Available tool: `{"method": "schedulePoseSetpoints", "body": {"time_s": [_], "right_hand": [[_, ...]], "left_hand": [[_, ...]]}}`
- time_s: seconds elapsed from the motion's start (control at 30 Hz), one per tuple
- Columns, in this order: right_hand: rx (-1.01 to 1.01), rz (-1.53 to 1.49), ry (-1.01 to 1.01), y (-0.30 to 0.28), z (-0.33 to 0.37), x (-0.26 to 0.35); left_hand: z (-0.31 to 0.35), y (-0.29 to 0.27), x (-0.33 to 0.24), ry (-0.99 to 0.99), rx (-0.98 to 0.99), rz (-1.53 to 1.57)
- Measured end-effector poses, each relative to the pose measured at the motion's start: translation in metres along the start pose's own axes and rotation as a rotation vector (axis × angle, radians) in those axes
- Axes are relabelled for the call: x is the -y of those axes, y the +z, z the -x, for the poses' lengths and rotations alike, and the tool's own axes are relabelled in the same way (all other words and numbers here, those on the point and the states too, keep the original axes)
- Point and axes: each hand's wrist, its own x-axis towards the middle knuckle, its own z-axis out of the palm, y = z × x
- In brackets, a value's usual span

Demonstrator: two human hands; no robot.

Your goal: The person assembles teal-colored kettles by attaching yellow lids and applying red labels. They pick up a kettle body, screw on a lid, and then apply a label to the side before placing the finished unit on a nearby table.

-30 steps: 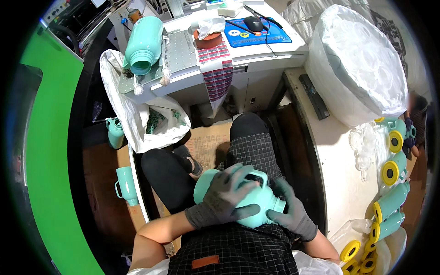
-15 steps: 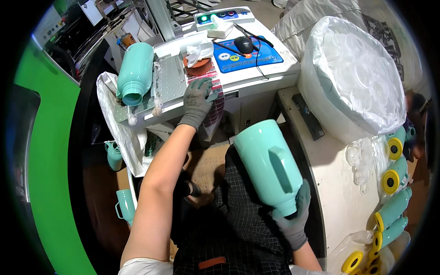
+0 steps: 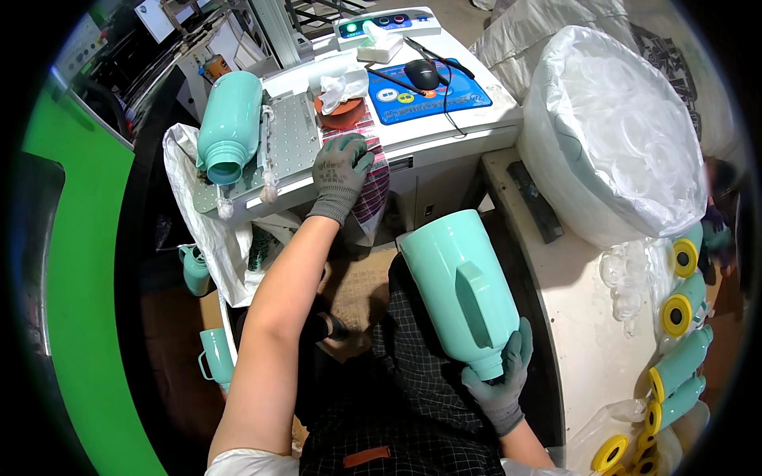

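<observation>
Wht tbl (image 3: 503,113) w/ blue mat (image 3: 429,110), perf'd plate (image 3: 292,136).

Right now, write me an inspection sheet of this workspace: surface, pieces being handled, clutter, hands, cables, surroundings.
Surface: white worktop with a perforated plate; a second jug lies there, mouth toward the person.
Pieces handled: turquoise jug, tilted, neck toward the person; label strip hanging over the edge.
Clutter: crumpled tissue on an orange roll; black mouse on a blue mat.
Hands: left hand at the strip, grip unclear; right hand holds the jug's neck.
Cables: one thin black cable crossing the mat.
Surroundings: large white bag at right; green panel at left.
</observation>
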Motion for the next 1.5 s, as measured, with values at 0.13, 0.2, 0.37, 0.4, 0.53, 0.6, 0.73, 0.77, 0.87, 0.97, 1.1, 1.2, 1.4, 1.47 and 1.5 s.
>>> {"method": "schedulePoseSetpoints", "body": {"time_s": [0.13, 0.2, 0.37, 0.4, 0.53, 0.6, 0.73, 0.77, 0.87, 0.97, 1.1, 1.2, 1.4, 1.47, 1.5], "right_hand": [[-0.016, -0.017, -0.007, 0.002, -0.001, 0.006], [-0.020, -0.031, -0.007, 0.005, 0.002, 0.006], [-0.022, 0.079, -0.052, 0.001, 0.008, 0.007], [-0.017, 0.082, -0.049, 0.002, 0.008, 0.008], [-0.002, 0.136, -0.084, 0.004, 0.015, 0.013], [0.013, 0.151, -0.124, 0.006, 0.016, 0.014], [0.017, 0.171, -0.159, 0.007, 0.015, 0.020], [0.023, 0.182, -0.165, 0.007, 0.015, 0.021], [0.031, 0.215, -0.202, 0.008, 0.014, 0.023], [0.085, 0.280, -0.232, 0.006, 0.020, 0.023], [0.061, 0.233, -0.190, 0.007, 0.017, 0.021], [0.015, 0.145, -0.147, 0.001, 0.011, 0.016], [-0.102, -0.002, -0.209, -0.003, -0.034, 0.008], [-0.138, -0.097, -0.260, 0.011, -0.062, 0.018], [-0.154, -0.144, -0.283, 0.018, -0.078, 0.025]], "left_hand": [[0.004, -0.009, -0.004, 0.091, -0.013, -0.011], [0.009, -0.021, -0.012, 0.115, 0.011, -0.024], [0.090, -0.076, -0.066, -0.153, -0.007, 0.550], [0.109, -0.085, -0.072, -0.406, 0.108, 0.888], [0.118, -0.140, -0.116, -0.845, 0.511, 1.495], [0.116, -0.147, -0.121, -0.840, 0.582, 1.517], [0.115, -0.149, -0.115, -0.854, 0.653, 1.434], [0.116, -0.149, -0.114, -0.861, 0.668, 1.403], [0.118, -0.150, -0.112, -0.838, 0.648, 1.351], [0.123, -0.147, -0.108, -0.748, 0.661, 1.092], [0.130, -0.148, -0.073, -0.516, 0.697, 0.351], [0.153, -0.146, -0.031, -0.490, 0.472, 0.125], [0.069, -0.197, 0.060, 0.189, -0.268, -0.339], [0.041, -0.196, 0.111, 0.359, -0.162, -0.668], [0.035, -0.193, 0.132, 0.439, -0.098, -0.832]]}}
